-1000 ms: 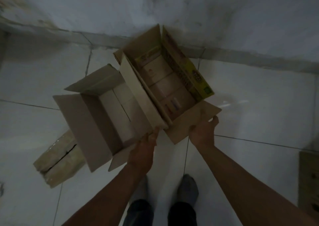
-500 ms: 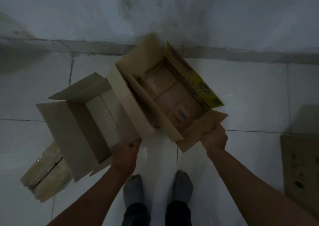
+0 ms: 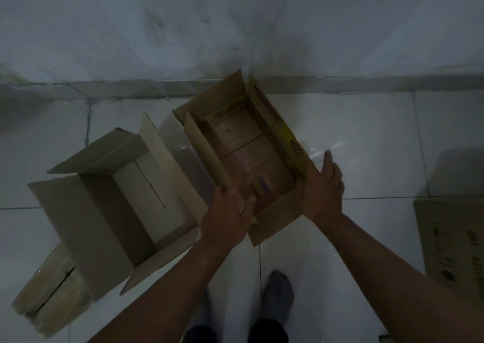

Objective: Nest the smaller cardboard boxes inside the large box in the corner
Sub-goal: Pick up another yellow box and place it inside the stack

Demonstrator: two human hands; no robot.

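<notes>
My left hand [image 3: 227, 215] grips the near corner of the small box [image 3: 241, 133], my right hand [image 3: 323, 185] pressing straight-fingered against its side, beside the large box [image 3: 104, 212].

The left hand [image 3: 227, 212] is blurry and hides the near corner of the yellow box [image 3: 277, 133], so its grip is unclear. The printed box [image 3: 455, 251] is cut off at the right edge. The taped box [image 3: 49, 293] lies partly under the big box [image 3: 104, 212]. The dim shapes [image 3: 237, 133] inside the yellow box may be packets.
</notes>
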